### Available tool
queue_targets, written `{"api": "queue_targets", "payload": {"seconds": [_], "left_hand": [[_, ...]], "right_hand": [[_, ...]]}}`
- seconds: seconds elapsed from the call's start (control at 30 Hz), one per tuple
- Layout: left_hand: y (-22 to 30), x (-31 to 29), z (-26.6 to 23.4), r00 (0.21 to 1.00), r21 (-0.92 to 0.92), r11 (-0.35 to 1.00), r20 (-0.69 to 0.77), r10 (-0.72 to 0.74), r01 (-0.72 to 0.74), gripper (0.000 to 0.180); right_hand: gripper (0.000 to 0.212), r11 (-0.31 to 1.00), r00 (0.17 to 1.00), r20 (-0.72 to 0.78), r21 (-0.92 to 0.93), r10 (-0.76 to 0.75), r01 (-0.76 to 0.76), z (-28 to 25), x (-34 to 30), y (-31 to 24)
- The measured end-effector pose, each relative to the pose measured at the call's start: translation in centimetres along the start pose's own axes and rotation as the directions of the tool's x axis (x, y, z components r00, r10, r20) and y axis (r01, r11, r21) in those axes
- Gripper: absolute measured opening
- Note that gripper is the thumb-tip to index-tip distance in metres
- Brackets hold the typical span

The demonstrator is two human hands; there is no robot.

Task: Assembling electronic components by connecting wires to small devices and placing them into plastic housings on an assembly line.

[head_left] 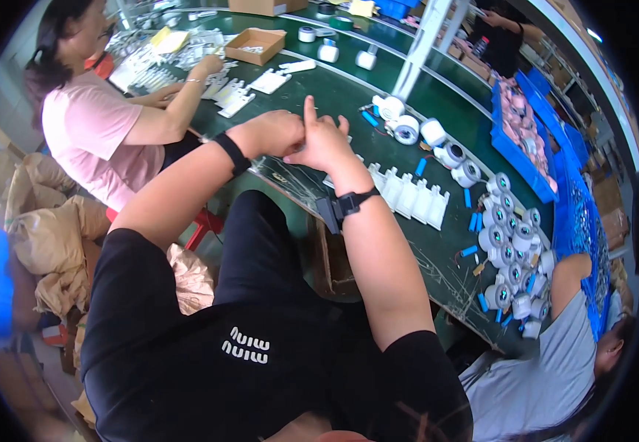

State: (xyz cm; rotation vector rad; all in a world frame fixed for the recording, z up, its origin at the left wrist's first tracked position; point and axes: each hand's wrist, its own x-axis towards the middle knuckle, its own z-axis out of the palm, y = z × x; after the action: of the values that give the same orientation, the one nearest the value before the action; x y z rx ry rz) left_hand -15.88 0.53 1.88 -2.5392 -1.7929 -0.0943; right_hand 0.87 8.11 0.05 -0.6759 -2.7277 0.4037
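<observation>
My two hands meet above the near edge of the green worktable [301, 92]. My left hand [279, 133] is closed, its fingers curled against the palm side of my right hand; whether something sits inside them is hidden. My right hand [324, 144] has its index finger stretched up and another finger raised apart, with nothing visible in it. Beside my right wrist lies a row of flat white plastic parts [410, 197]. Beyond them stand several round white housings [433, 132] with small blue cylinders [420, 166] near them.
At left a person in a pink top [95, 125] handles white parts near a cardboard box [255, 46]. Many round white units [507, 254] crowd the right side, near a person in a grey top [533, 376]. A blue tray [514, 158] holds pink parts. A white post [421, 48] rises from the table.
</observation>
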Motion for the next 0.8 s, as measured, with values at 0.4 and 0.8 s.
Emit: {"api": "queue_targets", "payload": {"seconds": [0.4,0.8], "left_hand": [[0.8,-5.2,-1.1,0.587,-0.954,0.289,-0.278,-0.76,-0.077,0.016],[20.8,-3.0,17.0,0.94,-0.94,-0.009,0.342,0.004,0.342,0.008]], "right_hand": [[0.133,0.997,0.997,0.057,-0.064,0.058,-0.054,0.1,-0.1,-0.4],[0.038,0.997,0.809,-0.583,0.044,0.074,-0.059,-10.5,-5.3,9.5]]}}
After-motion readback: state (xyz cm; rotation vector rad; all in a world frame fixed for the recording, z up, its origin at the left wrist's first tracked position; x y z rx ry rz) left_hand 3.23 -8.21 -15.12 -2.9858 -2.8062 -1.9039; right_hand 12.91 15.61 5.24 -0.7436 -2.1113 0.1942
